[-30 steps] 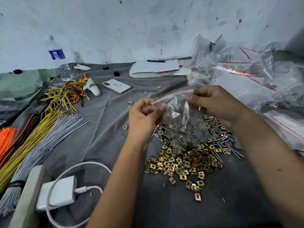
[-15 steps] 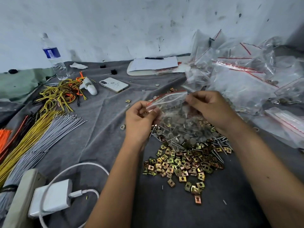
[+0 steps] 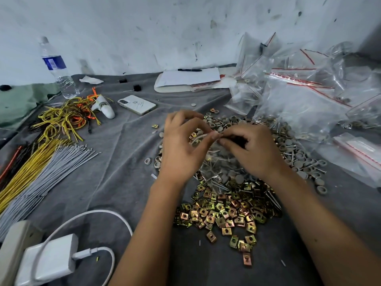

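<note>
A small clear zip bag (image 3: 218, 162) with screws and grey washers inside lies low over the parts heap on the grey cloth. My left hand (image 3: 181, 147) and my right hand (image 3: 251, 149) meet at its top edge, and their fingertips pinch the bag's strip side by side. A pile of brass-coloured square clip nuts (image 3: 222, 211) lies just in front of the hands. Grey round washers and screws (image 3: 294, 157) are spread behind and to the right. Most of the bag is hidden by my hands.
Several clear zip bags (image 3: 305, 93) pile up at the back right. Yellow and grey wire bundles (image 3: 39, 157) lie at the left, a charger and cable (image 3: 53, 263) at the front left. A phone (image 3: 137, 104), water bottle (image 3: 57, 69) and notepad (image 3: 189, 79) sit further back.
The bag came down from mid-air onto the parts heap. My hands moved together from its two top corners, and the fingertips now meet at the middle of the strip.
</note>
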The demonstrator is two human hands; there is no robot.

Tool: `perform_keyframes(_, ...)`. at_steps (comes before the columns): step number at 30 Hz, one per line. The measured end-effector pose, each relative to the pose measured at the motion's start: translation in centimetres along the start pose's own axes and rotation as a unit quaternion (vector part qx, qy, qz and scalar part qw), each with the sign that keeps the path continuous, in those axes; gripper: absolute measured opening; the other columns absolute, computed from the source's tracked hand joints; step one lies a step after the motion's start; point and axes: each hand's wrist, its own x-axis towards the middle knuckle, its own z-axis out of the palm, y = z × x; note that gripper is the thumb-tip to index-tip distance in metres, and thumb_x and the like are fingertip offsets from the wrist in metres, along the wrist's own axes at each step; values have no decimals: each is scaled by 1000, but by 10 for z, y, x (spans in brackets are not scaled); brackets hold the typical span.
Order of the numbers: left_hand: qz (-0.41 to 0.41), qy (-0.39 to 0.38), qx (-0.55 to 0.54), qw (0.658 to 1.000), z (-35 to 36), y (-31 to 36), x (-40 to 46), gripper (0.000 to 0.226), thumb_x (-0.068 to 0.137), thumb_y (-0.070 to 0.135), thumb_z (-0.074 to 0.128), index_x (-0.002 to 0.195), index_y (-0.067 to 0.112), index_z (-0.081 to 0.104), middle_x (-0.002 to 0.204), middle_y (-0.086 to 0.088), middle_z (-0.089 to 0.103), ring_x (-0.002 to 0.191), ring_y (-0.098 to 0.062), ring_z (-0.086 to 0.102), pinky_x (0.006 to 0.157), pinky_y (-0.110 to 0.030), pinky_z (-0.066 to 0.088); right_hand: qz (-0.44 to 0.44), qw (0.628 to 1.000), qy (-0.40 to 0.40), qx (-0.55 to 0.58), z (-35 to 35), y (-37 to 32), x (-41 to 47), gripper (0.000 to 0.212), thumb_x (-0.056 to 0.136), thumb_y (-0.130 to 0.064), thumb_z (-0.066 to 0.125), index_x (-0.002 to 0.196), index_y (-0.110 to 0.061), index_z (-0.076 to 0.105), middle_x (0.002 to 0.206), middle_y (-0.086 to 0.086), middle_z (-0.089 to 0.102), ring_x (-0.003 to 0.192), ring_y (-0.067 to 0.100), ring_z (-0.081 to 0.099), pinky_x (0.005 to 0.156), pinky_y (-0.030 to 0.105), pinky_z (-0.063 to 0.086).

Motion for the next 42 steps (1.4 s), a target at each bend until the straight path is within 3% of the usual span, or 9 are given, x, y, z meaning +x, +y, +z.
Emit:
perform_keyframes(3,-12,7,-19,1000,0,-2,-3,29,85,42,83,90,23,62,110,8,64,110,-14,55,92,-29,44,-2,1000,6,-8,1,1,0,12,88,-11,79,100,-13,80,82,-12,72,77,2,70,66,9,50)
perform_keyframes(8,-2,-9,-29,1000,2,-2,-3,18,88,31,83,80,18,72,112,5,67,114,-16,57,96,-34,44,-6,1000,-2,7,1,1,-1,11,89,-10,78,98,-14,79,81,-10,74,69,1,70,63,8,49)
perform_keyframes(15,-37,6,-122,992,4,6,-5,10,96,15,73,88,11,71,87,6,73,89,-12,69,80,-41,55,19,999,-2,28,1,2,-2,18,90,-15,78,94,-33,75,78,-14,71,71,2,67,64,10,47)
perform_keyframes(18,-11,-23,-93,995,7,5,-6,6,95,10,74,90,6,72,86,1,72,84,-15,68,76,-40,55,-16,999,37,19,-1,-1,0,12,91,-23,75,103,-24,75,94,-15,70,89,4,64,76,13,45)
perform_keyframes(21,7,-55,-66,996,10,5,-9,3,93,8,74,94,6,73,89,0,73,87,-17,68,77,-42,55,-32,998,47,-33,-1,0,1,12,91,-23,76,100,-16,76,94,-7,69,96,12,61,83,24,45)
perform_keyframes(28,56,-62,-70,994,10,7,-9,5,88,0,77,90,3,74,93,-3,72,88,-16,69,78,-39,56,-47,997,40,-50,-2,-1,1,11,90,-19,76,100,-15,76,93,-7,67,95,11,60,84,23,46)
perform_keyframes(31,7,-36,-83,996,11,10,-12,14,87,6,81,93,7,68,89,1,71,85,-13,69,76,-37,59,-41,997,42,-59,-1,-2,1,8,90,-18,76,96,-13,76,90,-6,66,89,13,60,80,28,49)
perform_keyframes(36,-21,-19,-119,992,10,9,-13,26,82,2,85,99,9,67,89,6,73,87,-6,72,78,-31,61,-34,997,36,-52,1,-6,-2,7,91,-17,75,94,-10,75,86,-5,65,83,9,61,74,19,48)
perform_keyframes(42,-24,-20,-143,989,10,12,-14,22,81,-1,84,94,7,68,87,3,72,84,-12,71,77,-39,61,-27,997,33,-58,2,-10,-3,9,92,-16,74,93,-7,73,82,-5,63,78,2,58,70,13,43)
